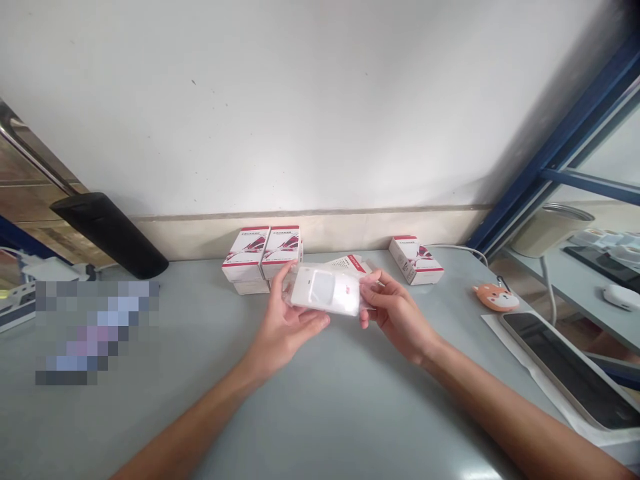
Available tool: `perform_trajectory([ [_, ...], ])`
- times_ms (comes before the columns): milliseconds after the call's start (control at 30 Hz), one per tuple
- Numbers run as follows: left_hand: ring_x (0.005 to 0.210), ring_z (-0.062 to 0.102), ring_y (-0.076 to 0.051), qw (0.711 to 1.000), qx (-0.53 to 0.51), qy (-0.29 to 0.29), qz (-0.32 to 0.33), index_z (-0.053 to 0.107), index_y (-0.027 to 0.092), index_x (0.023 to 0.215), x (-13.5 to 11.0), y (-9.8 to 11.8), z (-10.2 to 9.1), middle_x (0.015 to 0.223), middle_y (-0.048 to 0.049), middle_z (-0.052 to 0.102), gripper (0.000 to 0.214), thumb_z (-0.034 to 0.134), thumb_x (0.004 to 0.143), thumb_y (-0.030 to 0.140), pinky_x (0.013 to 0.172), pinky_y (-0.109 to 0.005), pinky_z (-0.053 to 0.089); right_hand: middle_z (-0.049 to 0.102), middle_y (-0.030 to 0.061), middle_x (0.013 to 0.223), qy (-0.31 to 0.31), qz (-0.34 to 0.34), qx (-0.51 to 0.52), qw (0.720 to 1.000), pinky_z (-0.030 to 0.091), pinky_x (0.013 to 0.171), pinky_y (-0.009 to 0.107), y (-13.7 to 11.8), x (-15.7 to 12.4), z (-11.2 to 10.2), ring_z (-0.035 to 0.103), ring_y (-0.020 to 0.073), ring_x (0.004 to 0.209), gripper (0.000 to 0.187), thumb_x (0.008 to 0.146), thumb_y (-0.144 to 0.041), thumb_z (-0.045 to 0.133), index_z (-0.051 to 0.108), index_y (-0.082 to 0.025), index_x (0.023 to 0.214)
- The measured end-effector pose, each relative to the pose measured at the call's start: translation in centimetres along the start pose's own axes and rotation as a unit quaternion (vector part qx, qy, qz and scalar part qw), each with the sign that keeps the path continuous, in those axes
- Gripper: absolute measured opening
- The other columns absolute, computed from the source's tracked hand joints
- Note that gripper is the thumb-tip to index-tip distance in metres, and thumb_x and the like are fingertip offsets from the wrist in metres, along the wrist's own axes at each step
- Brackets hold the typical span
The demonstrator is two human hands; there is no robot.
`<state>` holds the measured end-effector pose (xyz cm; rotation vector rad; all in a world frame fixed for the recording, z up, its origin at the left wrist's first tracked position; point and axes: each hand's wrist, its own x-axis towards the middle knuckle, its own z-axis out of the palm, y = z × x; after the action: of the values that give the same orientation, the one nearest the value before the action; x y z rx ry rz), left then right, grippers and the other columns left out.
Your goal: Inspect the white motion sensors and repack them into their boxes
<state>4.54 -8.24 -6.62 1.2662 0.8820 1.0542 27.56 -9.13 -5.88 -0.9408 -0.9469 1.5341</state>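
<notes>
Head view:

Bagged white device (327, 291), one: wrapped in clear plastic, a pale panel on its face and a small red mark near its right end; held up over the grey desk (320, 413), before the wall, between the two hands.

Hands, two. Left hand (285, 320): grasping the device's left end, thumb along the near edge. Right hand (393, 303): fingers closed on the right end of the wrapped device.

Red-and-white cartons, left group: two tops side by side, left carton (247, 248) and its neighbour (281, 247), with at least one more carton beneath; exact count hidden.

Single carton (417, 259), one: standing apart, to the right, near the wall.

Printed red-and-white packaging (350, 263), one piece: behind the device, partly covered; whether box or card cannot be told.

White cable (460, 248), one: behind the single carton.

Orange animal-faced case (496, 297), one: far right, beside the phone.

Phone (575, 370), one: dark screen up, on one white sheet (500, 331).

Black elongated object (113, 233), one: at left, leaning over the desk edge.
</notes>
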Motion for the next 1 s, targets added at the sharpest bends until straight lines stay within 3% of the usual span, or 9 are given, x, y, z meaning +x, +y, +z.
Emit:
perform_trajectory([
  [67, 0.132, 0.066, -0.030, 0.990, 0.110, 0.032, 0.081, 0.040, 0.041, 0.152, 0.2, -0.3, -0.5, 0.157, -0.0095, 0.053, 0.076, 0.083, 0.089, 0.036, 0.107, -0.046, 0.057, 0.063, -0.0050, 0.081, -0.008, 0.043, 0.026, 0.999, 0.049, 0.054, 0.027, -0.5, 0.2, -0.7, 0.054, 0.0091, 0.054, 0.033, 0.083, -0.033, 0.085, 0.053, -0.025, 0.088],
  [167, 0.142, 0.056, -0.031, 0.934, 0.270, 0.064, 0.223, 0.063, 0.035, 0.133, 0.6, -0.6, -1.4, 0.157, -0.0088, 0.052, 0.044, 0.079, 0.092, 0.036, 0.114, -0.045, 0.052, 0.058, -0.0065, 0.073, -0.043, 0.070, 0.011, 0.997, 0.046, 0.053, 0.026, -1.0, 0.6, -1.6, 0.052, 0.0096, 0.053, 0.033, 0.081, -0.029, 0.085, 0.053, -0.025, 0.088],
  [233, 0.139, 0.059, -0.031, 0.897, 0.335, 0.071, 0.280, 0.070, 0.033, 0.122, 0.7, -0.5, -1.8, 0.151, -0.0088, 0.059, 0.037, 0.084, 0.088, 0.036, 0.117, -0.047, 0.048, 0.059, -0.0053, 0.076, -0.056, 0.038, -0.039, 0.997, 0.048, 0.057, 0.028, -1.2, 0.7, -1.9, 0.056, 0.0110, 0.057, 0.034, 0.084, -0.035, 0.084, 0.052, -0.024, 0.086],
  [300, 0.127, 0.066, -0.031, 0.886, 0.355, 0.078, 0.288, 0.072, 0.032, 0.118, 0.7, -0.3, -1.9, 0.138, -0.0085, 0.070, 0.042, 0.090, 0.081, 0.038, 0.114, -0.047, 0.049, 0.061, -0.0034, 0.081, -0.052, -0.015, -0.112, 0.992, 0.050, 0.062, 0.031, -1.3, 0.8, -1.9, 0.059, 0.0126, 0.061, 0.036, 0.091, -0.046, 0.079, 0.052, -0.023, 0.086],
  [467, 0.095, 0.073, -0.029, 0.928, 0.334, 0.072, 0.151, 0.073, 0.028, 0.113, 0.0, 0.3, -1.5, 0.101, -0.0049, 0.080, 0.044, 0.090, 0.078, 0.048, 0.084, -0.036, 0.056, 0.052, -0.0039, 0.072, -0.027, -0.127, -0.296, 0.946, 0.040, 0.062, 0.031, -0.9, 0.6, -1.6, 0.048, 0.0143, 0.063, 0.035, 0.104, -0.055, 0.059, 0.052, -0.024, 0.090],
  [633, 0.061, 0.067, -0.020, 0.980, 0.198, 0.002, -0.005, 0.058, 0.030, 0.150, 0.0, 0.8, -1.0, 0.087, -0.0033, 0.078, 0.066, 0.074, 0.091, 0.057, 0.055, -0.029, 0.049, 0.053, -0.0014, 0.075, 0.005, -0.185, -0.435, 0.881, 0.035, 0.063, 0.032, 0.0, 0.7, -1.6, 0.042, 0.0169, 0.066, 0.030, 0.108, -0.046, 0.048, 0.049, -0.025, 0.087],
  [700, 0.054, 0.064, -0.018, 0.989, 0.119, -0.043, -0.072, 0.051, 0.032, 0.158, 0.0, 1.2, -0.8, 0.080, -0.0024, 0.076, 0.071, 0.068, 0.095, 0.061, 0.049, -0.027, 0.046, 0.054, -0.0009, 0.075, 0.005, -0.185, -0.452, 0.872, 0.035, 0.063, 0.033, 0.2, 0.8, -1.6, 0.042, 0.0175, 0.066, 0.030, 0.109, -0.045, 0.046, 0.048, -0.026, 0.086],
  [867, 0.045, 0.060, -0.016, 0.961, -0.095, -0.140, -0.219, 0.031, 0.044, 0.167, -0.1, 1.8, -0.6, 0.070, 0.0020, 0.070, 0.072, 0.053, 0.102, 0.065, 0.048, -0.027, 0.045, 0.047, -0.0028, 0.075, -0.007, -0.152, -0.362, 0.920, 0.035, 0.063, 0.032, 0.3, 0.9, -1.5, 0.040, 0.0164, 0.066, 0.035, 0.108, -0.054, 0.048, 0.051, -0.025, 0.089],
  [1000, 0.041, 0.055, -0.015, 0.935, -0.214, -0.157, -0.236, 0.045, 0.037, 0.161, -0.5, 1.8, -0.7, 0.057, 0.0031, 0.063, 0.061, 0.052, 0.103, 0.056, 0.053, -0.028, 0.043, 0.044, -0.0058, 0.067, -0.009, -0.109, -0.239, 0.965, 0.031, 0.060, 0.030, 0.6, 1.1, -1.1, 0.037, 0.0145, 0.062, 0.044, 0.102, -0.066, 0.056, 0.050, -0.025, 0.088],
])
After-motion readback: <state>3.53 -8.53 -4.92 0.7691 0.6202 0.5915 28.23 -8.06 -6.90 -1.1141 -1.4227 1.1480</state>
